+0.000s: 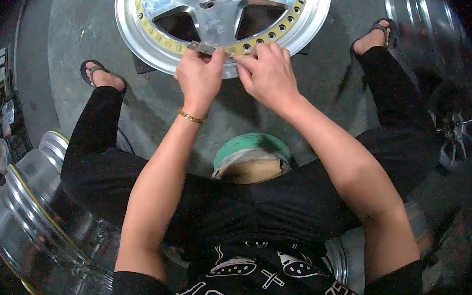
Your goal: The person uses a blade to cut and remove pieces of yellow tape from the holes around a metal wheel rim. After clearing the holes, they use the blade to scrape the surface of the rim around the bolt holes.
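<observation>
Alloy wheel (pixel 219 19) flat on the floor at top centre, left hand (pixel 199 77) pinching a grey strip (pixel 202 48) against its gold ring, right hand (pixel 269 76) curled on the rim beside it, grip unclear, green roll (pixel 250 149) mid-frame, chrome barrel (pixel 29 222) lower left.

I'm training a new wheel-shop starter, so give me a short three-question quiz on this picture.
1. True or false: the left hand pinches a small flat grey strip against the silver spoked alloy wheel.
2. Which wrist bears the thin gold chain bracelet? A left; B right; C neither.
3. Fill in: the wheel's ring of bolt holes is coloured ____.
Key: 1 true; 2 A; 3 yellow.
</observation>
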